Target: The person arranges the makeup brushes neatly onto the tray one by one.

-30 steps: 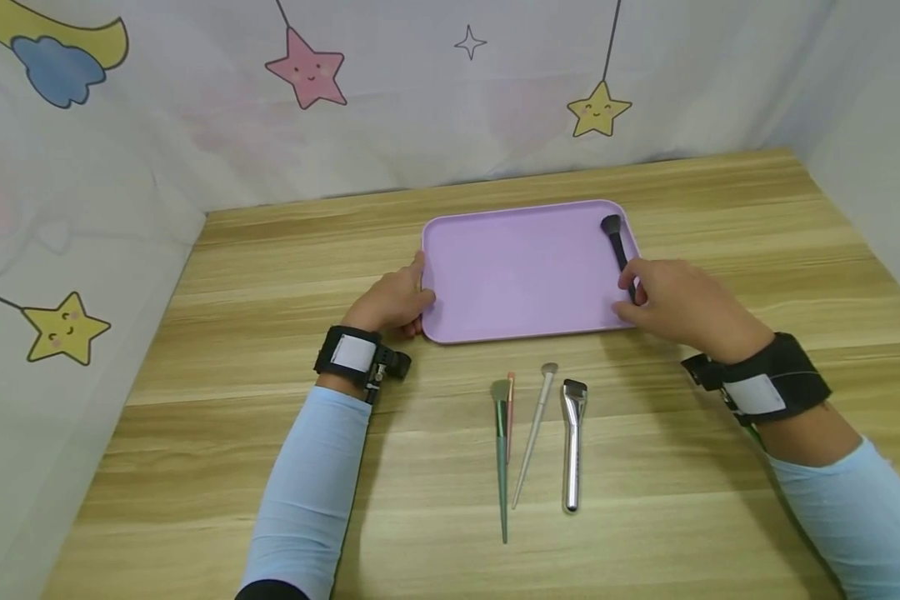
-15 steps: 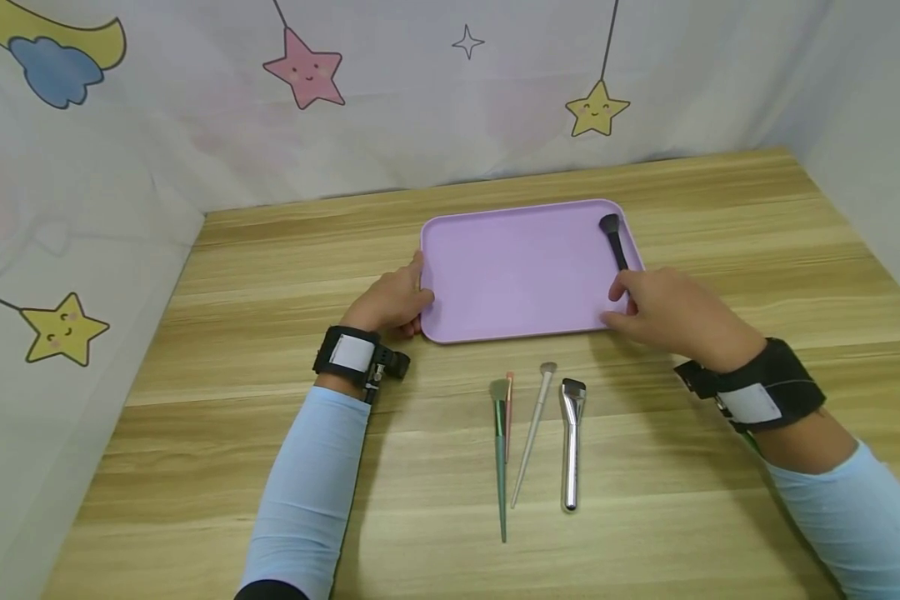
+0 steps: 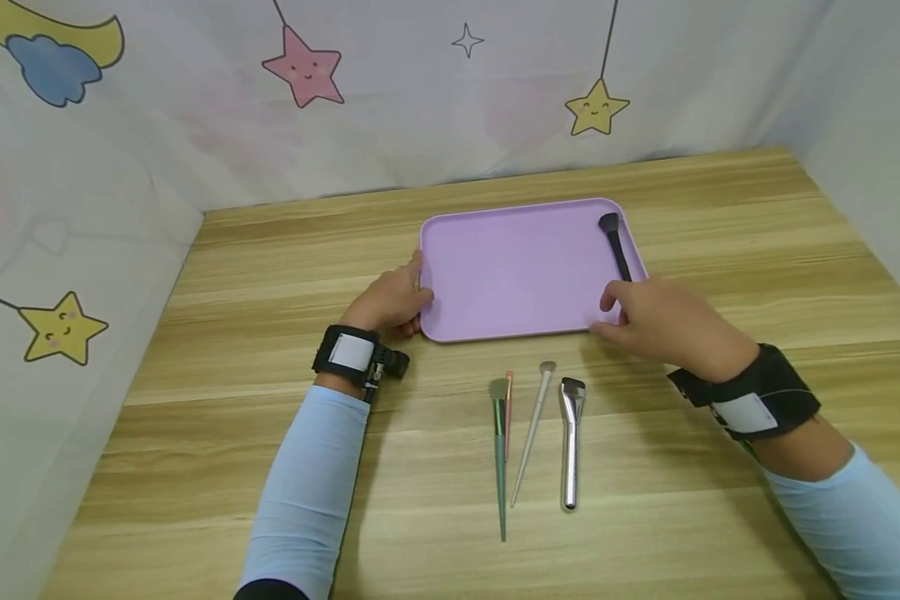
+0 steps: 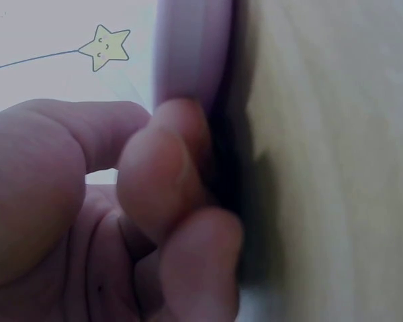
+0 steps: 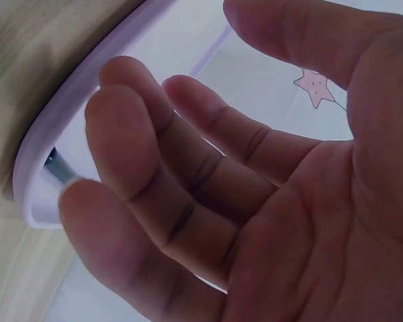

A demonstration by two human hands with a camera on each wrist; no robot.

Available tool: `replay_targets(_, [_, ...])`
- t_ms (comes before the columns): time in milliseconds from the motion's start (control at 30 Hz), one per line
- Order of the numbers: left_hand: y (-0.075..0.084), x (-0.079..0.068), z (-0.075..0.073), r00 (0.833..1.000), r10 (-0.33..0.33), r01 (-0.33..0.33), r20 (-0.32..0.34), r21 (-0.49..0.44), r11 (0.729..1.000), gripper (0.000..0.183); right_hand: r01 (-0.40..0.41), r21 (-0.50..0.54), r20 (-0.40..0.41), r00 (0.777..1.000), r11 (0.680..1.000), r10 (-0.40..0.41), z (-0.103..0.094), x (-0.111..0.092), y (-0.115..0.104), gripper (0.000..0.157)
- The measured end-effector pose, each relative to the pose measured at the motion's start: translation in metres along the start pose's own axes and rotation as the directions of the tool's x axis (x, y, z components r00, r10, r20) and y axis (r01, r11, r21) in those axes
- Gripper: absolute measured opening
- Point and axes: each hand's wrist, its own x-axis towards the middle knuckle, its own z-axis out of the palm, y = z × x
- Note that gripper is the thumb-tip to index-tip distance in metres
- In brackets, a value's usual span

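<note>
A lilac tray (image 3: 517, 267) lies on the wooden table, and a black makeup brush (image 3: 615, 242) rests along its right side, bristles away from me. My left hand (image 3: 386, 302) grips the tray's left edge, thumb over the rim; in the left wrist view its fingertips (image 4: 201, 258) curl against the edge. Over the near right corner hovers my right hand (image 3: 667, 325), which covers the brush's handle end in the head view. The right wrist view has its fingers (image 5: 121, 134) relaxed and apart, holding nothing, with the dark handle end inside the rim beyond them.
In front of the tray lie several makeup brushes: a green one (image 3: 500, 450), a thin pink one (image 3: 508, 392) beside it, a slim pale one (image 3: 532, 433) at a slant, and a wide silver one (image 3: 571, 450). A star-printed curtain (image 3: 420, 100) hangs behind the table.
My right hand has let go of the black brush and shifted slightly left and toward me. The left hand stays on the tray's edge, and the tray has not moved.
</note>
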Motion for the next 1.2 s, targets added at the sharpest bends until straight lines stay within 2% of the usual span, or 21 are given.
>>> replay_targets(267, [0.001, -0.001, 0.000, 1.000, 0.010, -0.010, 0.004, -0.007, 1.000, 0.074, 0.023, -0.003, 0.022, 0.999, 1.000, -0.023, 0.001, -0.002, -0.002, 0.031])
replay_targets(467, [0.001, -0.002, 0.001, 1.000, 0.026, -0.026, -0.005, -0.017, 1.000, 0.074, 0.075, -0.038, -0.014, 0.997, 0.996, -0.075, 0.004, -0.005, -0.006, 0.029])
replay_targets(633, [0.001, 0.000, 0.001, 1.000, 0.024, -0.024, -0.004, -0.017, 1.000, 0.074, 0.088, -0.041, -0.028, 0.996, 0.995, -0.089, 0.005, -0.006, -0.006, 0.031])
replay_targets(900, [0.001, 0.000, 0.000, 1.000, 0.016, -0.016, -0.003, 0.002, 1.000, 0.074, 0.057, 0.000, 0.035, 0.998, 0.998, -0.057, 0.005, -0.006, -0.010, 0.032])
replay_targets(1200, [0.002, -0.001, -0.001, 1.000, 0.013, -0.013, -0.002, -0.005, 1.000, 0.074, 0.032, -0.006, 0.092, 0.995, 0.999, -0.032, 0.006, -0.007, -0.016, 0.038])
